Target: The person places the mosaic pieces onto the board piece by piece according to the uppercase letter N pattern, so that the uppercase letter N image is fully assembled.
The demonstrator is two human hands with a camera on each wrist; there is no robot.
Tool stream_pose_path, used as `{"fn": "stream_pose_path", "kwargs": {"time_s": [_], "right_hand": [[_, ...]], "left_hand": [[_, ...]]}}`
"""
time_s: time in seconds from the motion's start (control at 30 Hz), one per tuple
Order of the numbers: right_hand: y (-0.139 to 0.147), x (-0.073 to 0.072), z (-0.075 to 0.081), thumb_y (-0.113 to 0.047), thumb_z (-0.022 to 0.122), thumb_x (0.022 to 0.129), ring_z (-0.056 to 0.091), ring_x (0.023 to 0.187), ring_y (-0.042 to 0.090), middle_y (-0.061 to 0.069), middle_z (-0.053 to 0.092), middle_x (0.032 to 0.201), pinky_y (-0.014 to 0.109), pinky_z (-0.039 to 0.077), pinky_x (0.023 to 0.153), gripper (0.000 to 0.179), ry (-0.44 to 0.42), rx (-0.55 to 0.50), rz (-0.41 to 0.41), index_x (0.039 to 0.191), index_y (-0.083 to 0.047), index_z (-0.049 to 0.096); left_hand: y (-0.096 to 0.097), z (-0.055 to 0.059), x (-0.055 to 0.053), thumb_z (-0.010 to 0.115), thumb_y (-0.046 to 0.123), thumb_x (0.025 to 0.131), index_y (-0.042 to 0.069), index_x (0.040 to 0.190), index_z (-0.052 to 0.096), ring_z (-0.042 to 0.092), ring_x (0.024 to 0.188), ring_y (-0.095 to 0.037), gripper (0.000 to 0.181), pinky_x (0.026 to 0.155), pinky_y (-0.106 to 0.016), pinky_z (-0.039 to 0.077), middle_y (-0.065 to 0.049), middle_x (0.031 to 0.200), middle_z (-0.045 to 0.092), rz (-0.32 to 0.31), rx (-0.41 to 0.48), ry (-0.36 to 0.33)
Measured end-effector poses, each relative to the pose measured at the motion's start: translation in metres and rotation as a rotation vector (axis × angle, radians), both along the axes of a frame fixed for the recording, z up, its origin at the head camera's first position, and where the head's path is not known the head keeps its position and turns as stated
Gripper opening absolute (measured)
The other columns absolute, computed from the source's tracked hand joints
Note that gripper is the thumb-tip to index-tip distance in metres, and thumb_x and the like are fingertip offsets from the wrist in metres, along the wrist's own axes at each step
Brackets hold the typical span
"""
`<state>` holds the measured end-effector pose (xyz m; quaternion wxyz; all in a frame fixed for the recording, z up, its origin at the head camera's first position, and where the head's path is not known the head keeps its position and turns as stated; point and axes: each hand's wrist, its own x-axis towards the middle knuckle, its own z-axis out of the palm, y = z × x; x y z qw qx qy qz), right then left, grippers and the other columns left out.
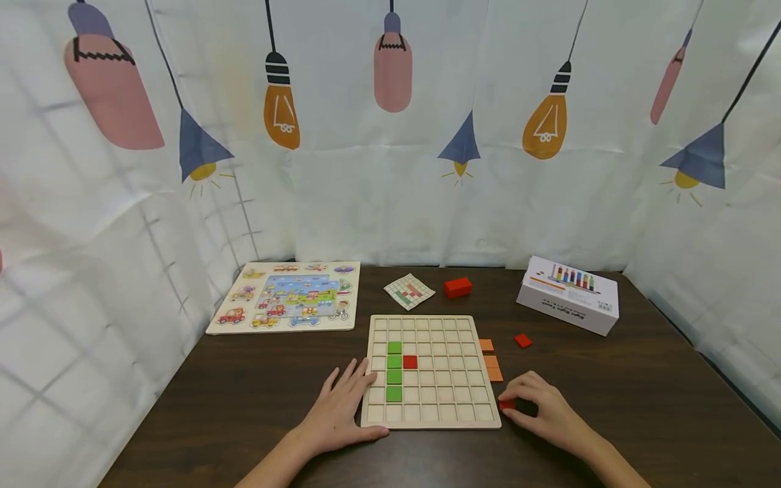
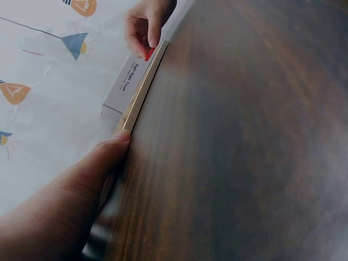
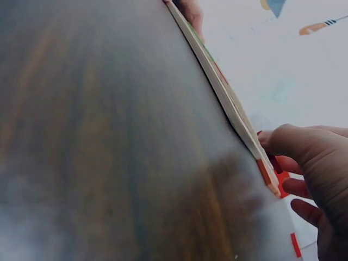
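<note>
A wooden grid board [image 1: 430,407] lies on the dark table, with a column of green tiles [image 1: 394,371] and one red tile [image 1: 410,362] set in its cells. My left hand [image 1: 352,404] lies flat against the board's left edge, fingers straight, thumb [image 2: 111,152] against the near edge [image 2: 142,87]. My right hand [image 1: 520,401] is at the board's near right corner, its fingers curled, pinching a small red tile [image 1: 506,404]. The left wrist view shows that tile [image 2: 149,53] beside the corner. The right wrist view shows it [image 3: 280,175] under my fingers [image 3: 304,149].
Orange tiles [image 1: 491,367] and a loose red tile [image 1: 523,340] lie right of the board. Behind it are a pattern card [image 1: 409,291] and a red block [image 1: 457,287]. A white box [image 1: 569,303] sits far right, a vehicle puzzle [image 1: 287,297] far left. Curtains enclose the table.
</note>
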<state>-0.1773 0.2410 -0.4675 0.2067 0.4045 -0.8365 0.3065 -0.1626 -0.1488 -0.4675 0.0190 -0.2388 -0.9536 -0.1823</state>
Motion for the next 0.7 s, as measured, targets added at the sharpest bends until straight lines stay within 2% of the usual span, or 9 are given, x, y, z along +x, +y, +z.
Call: {"fn": "stream_pose_path", "kwargs": {"time_s": [0.43,0.7], "right_hand": [[-0.019,-0.010,0.015,-0.011,0.079,0.070,0.046,0.090,0.002,-0.013,0.058,0.096,0.015,0.041,0.073,0.025,-0.011,0.056,0.018,0.091,-0.021,0.070],[-0.033,-0.023,0.031,0.000,0.080,0.064,0.047,0.082,0.010,-0.006,0.059,0.093,0.017,0.039,0.064,0.030,0.091,-0.008,0.102,0.089,-0.014,0.069]], "left_hand": [[-0.001,0.000,0.000,0.046,0.078,0.072,0.014,0.139,0.038,0.016,0.137,-0.030,0.094,0.103,-0.057,0.011,-0.010,0.150,0.020,-0.015,0.000,0.029],[-0.001,0.000,0.000,0.046,0.078,0.072,0.013,0.140,0.037,0.016,0.137,-0.030,0.094,0.103,-0.057,0.011,-0.010,0.150,0.020,-0.017,0.004,0.020]]}}
